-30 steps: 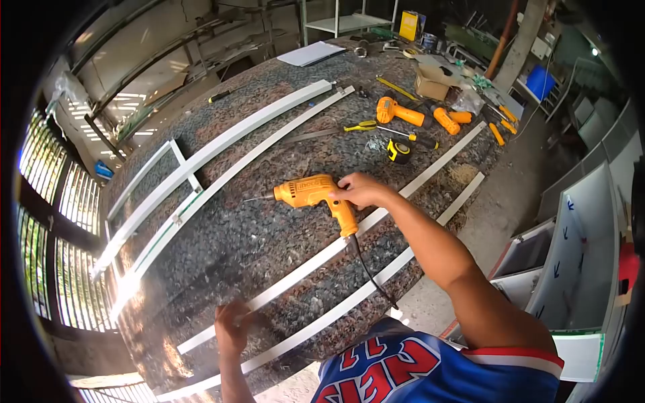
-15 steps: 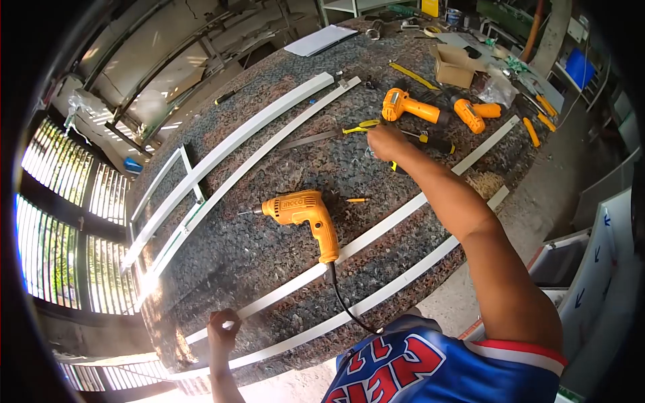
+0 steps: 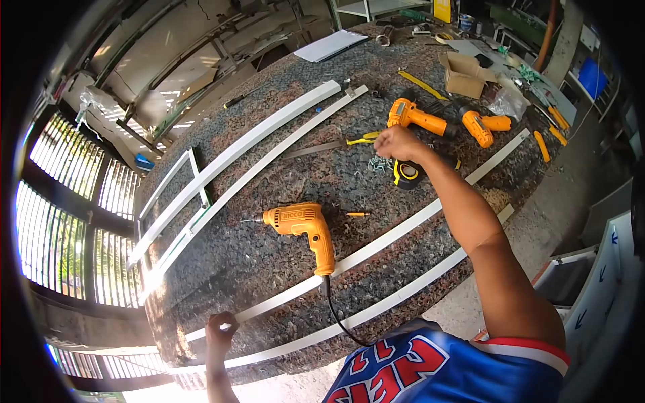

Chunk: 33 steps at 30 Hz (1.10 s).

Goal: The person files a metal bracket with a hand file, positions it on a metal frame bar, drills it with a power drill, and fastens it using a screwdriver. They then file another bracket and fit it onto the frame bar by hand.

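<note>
My right hand (image 3: 398, 144) is above the table with its fingers drawn together; what they hold, if anything, is hidden. Just below it lies a small heap of screws (image 3: 381, 164), beside a black and yellow tape measure (image 3: 407, 174). Close to the fingertips is a yellow-handled tool (image 3: 361, 140). My left hand (image 3: 220, 330) is by the left part of a long white strip (image 3: 390, 234), thumb and fingers curled into a ring; I cannot make out anything in them. Between the hands, an orange corded drill (image 3: 300, 220) rests with its grip across the strip.
Two orange cordless drills (image 3: 418, 119) (image 3: 481, 127) and a cardboard box (image 3: 465, 74) stand toward the back right. Long white profiles (image 3: 235, 141) and a small white frame (image 3: 195, 173) lie at the left. Another white strip (image 3: 403, 293) runs along the near edge, under the drill's cord (image 3: 334, 312).
My right hand has lifted off the screws, so the heap and the tape measure now show. The left hand keeps its curled shape by the strip. The whole view has shifted slightly.
</note>
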### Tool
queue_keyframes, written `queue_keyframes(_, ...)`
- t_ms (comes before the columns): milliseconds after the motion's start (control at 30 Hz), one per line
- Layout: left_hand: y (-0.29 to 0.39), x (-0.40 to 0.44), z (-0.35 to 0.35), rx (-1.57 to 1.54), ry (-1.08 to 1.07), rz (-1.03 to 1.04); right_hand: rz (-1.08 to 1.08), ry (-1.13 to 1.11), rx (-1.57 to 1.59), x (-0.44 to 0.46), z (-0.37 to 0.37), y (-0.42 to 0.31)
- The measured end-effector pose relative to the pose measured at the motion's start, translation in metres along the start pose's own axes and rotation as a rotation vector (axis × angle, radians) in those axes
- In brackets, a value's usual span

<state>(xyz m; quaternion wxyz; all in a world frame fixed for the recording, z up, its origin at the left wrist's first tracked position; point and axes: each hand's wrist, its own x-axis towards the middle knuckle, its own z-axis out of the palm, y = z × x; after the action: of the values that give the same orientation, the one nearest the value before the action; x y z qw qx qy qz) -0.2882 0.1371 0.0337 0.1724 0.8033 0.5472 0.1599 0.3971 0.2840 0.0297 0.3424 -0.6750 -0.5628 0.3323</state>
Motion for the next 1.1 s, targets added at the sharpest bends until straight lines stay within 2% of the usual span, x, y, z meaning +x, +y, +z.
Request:
queue_keyframes(100, -0.002, -0.001, 0.002, -0.024, 0.017, -0.072, -0.096, 0.202, 0.172, -0.005, -0.027, 0.02)
queue_keyframes(200, -0.009, -0.003, 0.005, -0.031, 0.027, -0.06, 0.16, 0.294, 0.201, -0.028, -0.057, 0.022)
queue_keyframes(300, -0.004, -0.002, 0.003, -0.029, 0.015, -0.045, 0.148, 0.295, 0.358, -0.036, -0.062, 0.04)
queue_keyframes(433, 0.005, 0.0, -0.002, -0.047, 0.001, -0.014, 0.125, 0.445, 0.167, -0.032, -0.059, 0.041)
queue_keyframes(467, 0.009, 0.002, -0.003, -0.041, -0.002, -0.017, 0.117, 0.459, 0.22, -0.033, -0.056, 0.041)
queue_keyframes(533, -0.008, -0.001, 0.003, -0.034, -0.01, -0.018, -0.006, 0.487, -0.111, -0.019, -0.056, 0.072)
queue_keyframes(567, -0.009, -0.004, 0.004, -0.028, 0.004, -0.078, -0.02, 0.415, 0.014, -0.003, -0.055, 0.101)
queue_keyframes(600, -0.006, -0.005, 0.002, -0.047, 0.007, -0.099, -0.002, 0.401, 0.196, -0.013, -0.049, 0.084)
queue_keyframes(633, -0.016, -0.006, 0.004, -0.061, -0.007, -0.075, 0.008, 0.325, 0.234, -0.015, -0.051, 0.078)
queue_keyframes(667, -0.023, -0.004, 0.005, -0.091, -0.046, -0.019, -0.139, 0.299, 0.165, -0.002, -0.054, 0.102)
queue_keyframes(700, -0.019, -0.004, 0.002, -0.051, -0.035, -0.004, -0.063, 0.29, -0.002, -0.006, -0.057, 0.091)
queue_keyframes(733, -0.035, -0.006, 0.013, -0.094, 0.007, 0.024, -0.046, 0.365, 0.141, 0.005, -0.053, 0.104)
queue_keyframes(800, -0.032, -0.007, 0.012, -0.116, 0.013, -0.007, -0.129, 0.406, -0.045, 0.002, -0.056, 0.099)
queue_keyframes(833, -0.035, -0.007, 0.014, -0.111, 0.023, 0.011, -0.063, 0.393, -0.013, 0.028, -0.06, 0.14)
queue_keyframes(867, -0.036, -0.007, 0.014, -0.116, 0.015, 0.026, 0.017, 0.362, -0.017, 0.025, -0.06, 0.132)
queue_keyframes(1000, -0.041, -0.005, 0.013, -0.113, -0.028, 0.083, -0.1, 0.341, -0.002, 0.024, -0.053, 0.128)
queue_keyframes(1100, -0.031, -0.006, 0.01, -0.12, 0.01, 0.101, -0.317, 0.471, -0.438, 0.035, -0.046, 0.157)
